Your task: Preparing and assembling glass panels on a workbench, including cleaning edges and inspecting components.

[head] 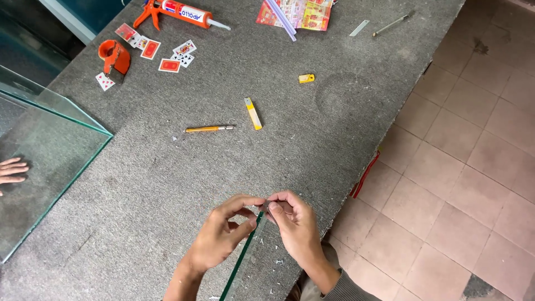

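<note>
Pinching the far end of a narrow glass strip (pixel 243 262), the person's two hands met over the near part of the grey felt-covered table (pixel 167 184). The left hand (pixel 220 237) had thumb and forefinger closed on the strip's top corner; the right hand (pixel 295 226) was curled tight around a small dark object at that same corner, possibly a cutter or a scrap of glass, though the fingers hid it too well to tell. The strip stood on edge and ran toward the person, green along its rim, with pale chips scattered on the felt beside it.

By the look of it, the step in hand was work on the strip's end, nipping or trimming it. A next move would have called for a firm, even grip and care with the sharp corner.

Open felt lay ahead of the hands. Farther out rested a yellow pen-like tool (pixel 209 129), a yellow utility knife (pixel 253 113) and a small yellow piece (pixel 306 78). The table's edge ran just beside the right hand, with tiled floor (pixel 468 184) below. At the left stood a glass tank (pixel 50 145), another person's fingers (pixel 12 170) showing by it. Playing cards (pixel 167 56), an orange tape roll (pixel 114 56) and a caulking gun (pixel 178 11) lay well apart at the far side.
</note>
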